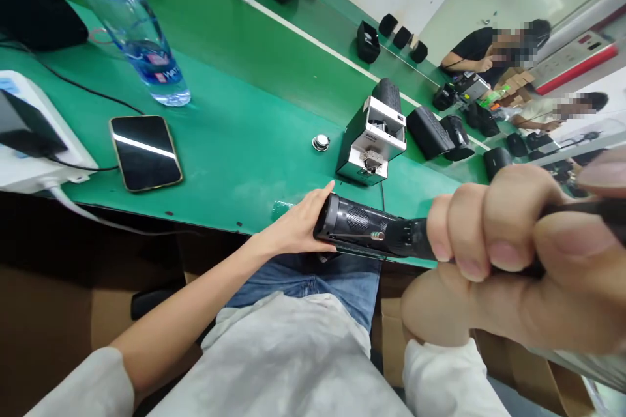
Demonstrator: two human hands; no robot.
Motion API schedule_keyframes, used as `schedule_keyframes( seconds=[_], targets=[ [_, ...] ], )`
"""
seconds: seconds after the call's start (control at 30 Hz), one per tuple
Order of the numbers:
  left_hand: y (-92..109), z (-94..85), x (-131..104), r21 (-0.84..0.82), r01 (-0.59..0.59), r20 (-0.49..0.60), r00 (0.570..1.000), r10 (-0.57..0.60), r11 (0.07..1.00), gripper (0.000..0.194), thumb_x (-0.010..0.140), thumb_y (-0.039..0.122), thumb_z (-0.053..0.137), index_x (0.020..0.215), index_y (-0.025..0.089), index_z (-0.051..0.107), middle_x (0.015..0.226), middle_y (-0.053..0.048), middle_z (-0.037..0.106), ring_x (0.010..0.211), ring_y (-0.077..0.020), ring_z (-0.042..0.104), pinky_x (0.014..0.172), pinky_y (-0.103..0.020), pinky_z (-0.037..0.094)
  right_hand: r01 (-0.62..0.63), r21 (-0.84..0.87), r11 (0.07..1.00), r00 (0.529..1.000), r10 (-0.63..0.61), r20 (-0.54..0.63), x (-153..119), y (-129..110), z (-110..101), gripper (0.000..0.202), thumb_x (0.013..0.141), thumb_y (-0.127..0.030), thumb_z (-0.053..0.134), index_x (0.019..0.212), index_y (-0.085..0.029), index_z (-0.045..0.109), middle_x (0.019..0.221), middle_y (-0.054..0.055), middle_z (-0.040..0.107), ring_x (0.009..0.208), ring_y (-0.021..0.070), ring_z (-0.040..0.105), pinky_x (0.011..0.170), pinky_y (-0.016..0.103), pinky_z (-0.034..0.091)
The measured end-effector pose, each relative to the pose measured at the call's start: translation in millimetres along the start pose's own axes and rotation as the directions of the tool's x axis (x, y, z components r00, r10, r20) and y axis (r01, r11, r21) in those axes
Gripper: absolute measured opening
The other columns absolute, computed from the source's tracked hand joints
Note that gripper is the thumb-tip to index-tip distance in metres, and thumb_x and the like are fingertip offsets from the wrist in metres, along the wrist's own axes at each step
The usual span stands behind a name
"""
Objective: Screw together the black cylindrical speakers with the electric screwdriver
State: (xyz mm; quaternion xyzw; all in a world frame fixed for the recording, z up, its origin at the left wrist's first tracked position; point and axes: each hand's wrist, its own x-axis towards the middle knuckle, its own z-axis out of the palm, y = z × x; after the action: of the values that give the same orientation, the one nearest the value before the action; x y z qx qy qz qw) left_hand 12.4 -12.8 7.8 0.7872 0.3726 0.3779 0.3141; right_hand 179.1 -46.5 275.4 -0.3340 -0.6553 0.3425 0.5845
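Note:
My left hand (306, 220) is closed around the near end of a black cylindrical housing with perforated mesh sides (357, 220), which looks like a speaker. It is held at the bench's front edge, above my lap. Close to the camera, my right hand (508, 254) wraps its fingers around a dark, stick-shaped tool (415, 238). The tool's ridged front end meets or overlaps the housing; whether they touch I cannot tell. A small silver round part (321, 142) lies beyond my left hand, beside a black and silver box-shaped fixture (372, 140).
On the green bench (235, 143) are a phone (145, 153), a water bottle (141, 39) and a white power strip (36, 137) with cables. Black housings (430, 133) stand to the right. Two people (482, 55) work at the far right. Cardboard boxes (391, 332) sit below.

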Motion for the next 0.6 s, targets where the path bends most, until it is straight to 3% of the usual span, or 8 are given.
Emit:
schedule_keyframes(
  seconds=[0.13, 0.27, 0.37, 0.5, 0.6],
  targets=[
    [0, 0.4, 1, -0.064, -0.019, -0.030, 0.999, 0.017, 0.998, 0.145, 0.080, 0.046, 0.100, 0.182, 0.028, -0.001, 0.175, -0.024, 0.041, 0.165, -0.0463, 0.042, 0.133, -0.068, 0.041, 0.094, 0.098, 0.991, 0.993, -0.086, -0.086, -6, 11, 20, 0.024, 0.084, -0.015, 0.087, 0.095, -0.031, 0.072, 0.059, -0.009, 0.047, 0.032, 0.0110, 0.035, 0.028, 0.036, 0.032],
    [1, 1.5, 1, -0.047, -0.021, -0.023, 1.000, 0.020, 0.999, 0.150, 0.076, 0.046, 0.104, 0.182, 0.031, -0.001, 0.178, -0.024, 0.035, 0.166, -0.0468, 0.039, 0.135, -0.069, 0.039, 0.073, 0.126, 0.989, 0.997, -0.074, 0.006, -11, 29, 18, 0.026, 0.086, -0.015, 0.080, 0.104, -0.032, 0.073, 0.061, -0.008, 0.055, 0.036, 0.0129, 0.041, 0.034, 0.036, 0.042],
    [4, 3.4, 1, 0.009, -0.006, -0.036, 0.999, 0.007, 1.000, 0.151, 0.077, 0.043, 0.104, 0.181, 0.031, -0.004, 0.169, -0.024, 0.044, 0.157, -0.0475, 0.050, 0.127, -0.068, 0.048, 0.042, 0.165, 0.985, 0.994, -0.057, 0.092, -18, 54, 14, 0.027, 0.091, -0.016, 0.079, 0.109, -0.032, 0.068, 0.066, -0.007, 0.059, 0.044, 0.0143, 0.050, 0.041, 0.034, 0.047],
    [7, 4.5, 0, 0.047, -0.014, -0.039, 0.999, 0.016, 0.999, 0.151, 0.078, 0.041, 0.103, 0.180, 0.031, -0.008, 0.159, -0.024, 0.051, 0.146, -0.0474, 0.058, 0.118, -0.068, 0.054, -0.003, 0.249, 0.968, 0.987, -0.038, 0.157, -27, 85, 15, 0.027, 0.099, -0.009, 0.070, 0.112, -0.030, 0.058, 0.069, -0.009, 0.058, 0.048, 0.0110, 0.052, 0.049, 0.028, 0.046],
    [6, 4.9, -1, 0.058, 0.024, -0.019, 1.000, -0.023, 0.998, 0.154, 0.076, 0.035, 0.103, 0.179, 0.034, -0.012, 0.159, -0.022, 0.049, 0.146, -0.0475, 0.056, 0.118, -0.070, 0.054, 0.015, 0.249, 0.968, 0.983, -0.060, 0.172, -35, 96, 14, 0.021, 0.104, -0.016, 0.068, 0.112, -0.029, 0.054, 0.067, -0.010, 0.053, 0.049, 0.0104, 0.051, 0.052, 0.027, 0.046]
  ],
)
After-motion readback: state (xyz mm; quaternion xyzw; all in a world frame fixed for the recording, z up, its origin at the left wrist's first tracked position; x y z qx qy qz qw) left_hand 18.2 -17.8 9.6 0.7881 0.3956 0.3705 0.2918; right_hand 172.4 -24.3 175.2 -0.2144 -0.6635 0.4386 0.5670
